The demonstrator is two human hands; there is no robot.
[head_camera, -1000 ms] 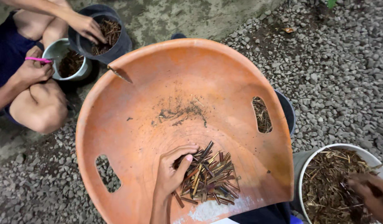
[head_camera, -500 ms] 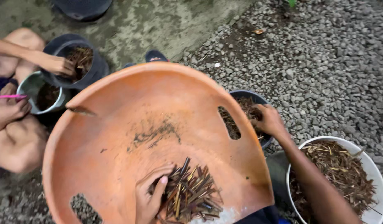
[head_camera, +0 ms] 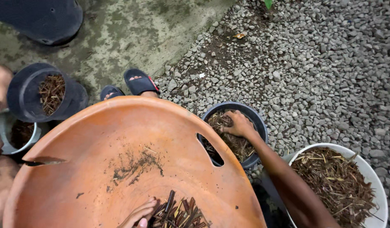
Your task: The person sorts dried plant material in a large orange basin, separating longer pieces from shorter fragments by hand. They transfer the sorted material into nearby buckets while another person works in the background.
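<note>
A big orange plastic tray (head_camera: 119,139) lies in front of me. My left hand (head_camera: 139,213) rests at its near edge, fingers touching a heap of short brown sticks (head_camera: 178,213); only the fingertips show. My right hand (head_camera: 238,125) reaches past the tray's right rim into a dark round pot (head_camera: 258,122) half full of the same sticks, fingers curled down into them. Whether it grips any is hidden. Dark crumbs (head_camera: 135,165) are smeared over the tray's middle.
A white bucket (head_camera: 374,177) of stick litter stands at the right on grey gravel. At the left are a black pot (head_camera: 21,95) with sticks, a metal bowl (head_camera: 2,131) and another person's knee (head_camera: 0,84). Two sandalled feet (head_camera: 138,83) show beyond the tray.
My right hand moved from the white bucket across to the dark pot and now dips into it. The view tilted forward, so my left hand slid toward the bottom edge.
</note>
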